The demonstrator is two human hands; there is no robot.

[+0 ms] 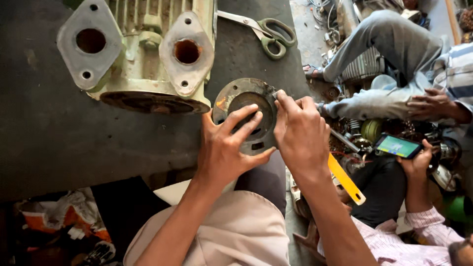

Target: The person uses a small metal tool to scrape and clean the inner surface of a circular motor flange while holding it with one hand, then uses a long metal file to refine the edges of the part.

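Note:
A round grey metal end plate point(227, 98) with a large centre hole lies at the front edge of the dark workbench point(54, 138). My left hand point(227, 148) grips it, fingers across the centre hole and thumb under its lower rim. My right hand point(300, 133) presses at the plate's right rim, pinching a small metal piece at the fingertips. A yellow-handled tool point(346, 181) shows below my right wrist; whether that hand holds it I cannot tell.
A pale green motor housing point(143, 54) with two flanged ports stands behind the plate. Green-handled scissors point(268, 32) lie at the back right. Two other people sit on the floor at right; one holds a phone point(398, 146). Motor parts litter the floor.

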